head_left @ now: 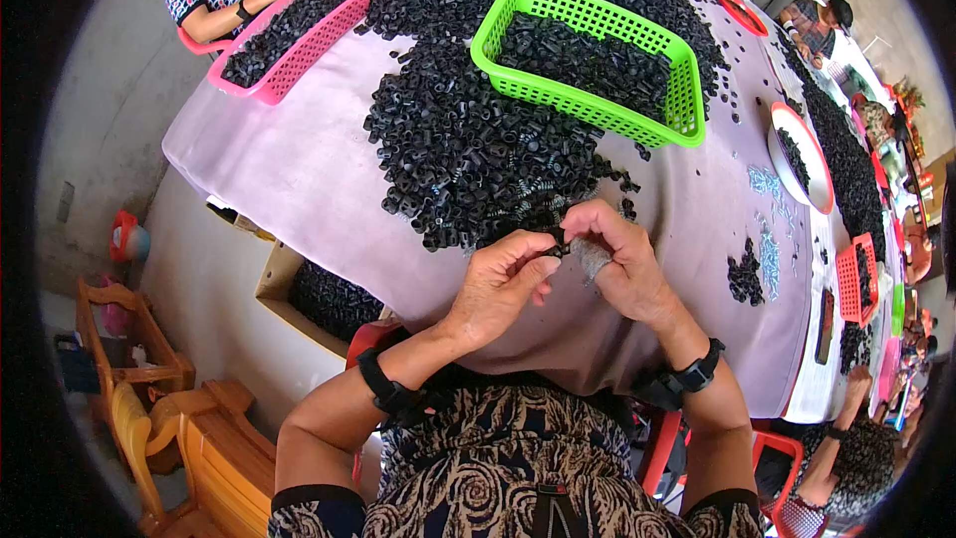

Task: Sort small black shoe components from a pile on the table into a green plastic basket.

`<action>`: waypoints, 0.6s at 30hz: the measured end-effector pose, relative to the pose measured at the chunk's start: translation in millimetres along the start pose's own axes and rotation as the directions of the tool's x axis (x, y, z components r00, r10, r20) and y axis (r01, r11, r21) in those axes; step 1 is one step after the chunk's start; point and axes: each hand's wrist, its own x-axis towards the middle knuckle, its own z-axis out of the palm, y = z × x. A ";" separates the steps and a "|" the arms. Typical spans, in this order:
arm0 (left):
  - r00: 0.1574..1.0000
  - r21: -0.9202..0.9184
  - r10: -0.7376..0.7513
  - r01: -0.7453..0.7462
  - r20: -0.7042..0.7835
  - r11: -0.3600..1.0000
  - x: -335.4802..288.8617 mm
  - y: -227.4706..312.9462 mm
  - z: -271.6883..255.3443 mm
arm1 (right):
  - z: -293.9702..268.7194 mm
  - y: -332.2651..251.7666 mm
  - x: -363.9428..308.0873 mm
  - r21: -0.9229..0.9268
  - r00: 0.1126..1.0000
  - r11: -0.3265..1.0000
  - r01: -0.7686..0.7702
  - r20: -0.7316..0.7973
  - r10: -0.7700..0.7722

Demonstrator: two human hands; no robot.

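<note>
My left hand (498, 284) and my right hand (632, 264) meet over the near edge of the table, just in front of a heap of small black plastic parts (443, 144). Between the fingertips of both is a small black plastic part (560, 248), pinched from either side and mostly covered. A fuzzy grey wrap (592, 261) covers part of a digit on my right hand. Some small silvery screw-like pieces (538, 186) lie among the black parts beyond my fingers.
A green basket (588, 112) of black parts stands on the heap. At the far left a person works beside a pink basket (284, 75). Rightward are a red-rimmed white bowl (820, 174), bluish screws (769, 259) and a red basket (851, 289). A carton (279, 274) stands below the table.
</note>
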 end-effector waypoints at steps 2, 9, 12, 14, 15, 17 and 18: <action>1.000 0.035 0.006 -0.006 0.001 0.999 0.2 0.2 -0.3 | 1.7 -5.6 1.0 -0.150 0.995 0.984 0.099 -0.004 -0.101; 0.997 0.172 0.078 -0.079 0.014 0.982 0.6 -0.8 -1.9 | 4.7 -4.3 1.4 -0.220 0.995 0.971 0.096 0.000 -0.098; 0.993 0.208 0.112 -0.116 0.032 0.971 0.8 0.9 -0.9 | 4.8 0.1 -0.2 -0.220 0.995 0.971 0.094 -0.016 -0.100; 0.993 0.210 0.110 -0.115 0.034 0.971 0.7 0.6 -1.2 | 5.3 4.1 -1.2 -0.090 0.998 0.995 0.044 -0.048 -0.049; 0.994 0.211 0.108 -0.113 0.036 0.971 0.6 0.4 -1.4 | 4.9 4.5 -1.0 -0.090 0.998 0.995 0.045 -0.047 -0.049; 0.994 0.205 0.108 -0.113 0.034 0.972 0.6 0.7 -1.5 | 3.7 5.1 -0.1 -0.097 0.999 0.994 0.040 -0.028 -0.043; 0.994 0.199 0.108 -0.112 0.033 0.974 0.7 0.9 -1.4 | 3.3 5.8 0.3 -0.097 0.999 0.994 0.041 -0.027 -0.044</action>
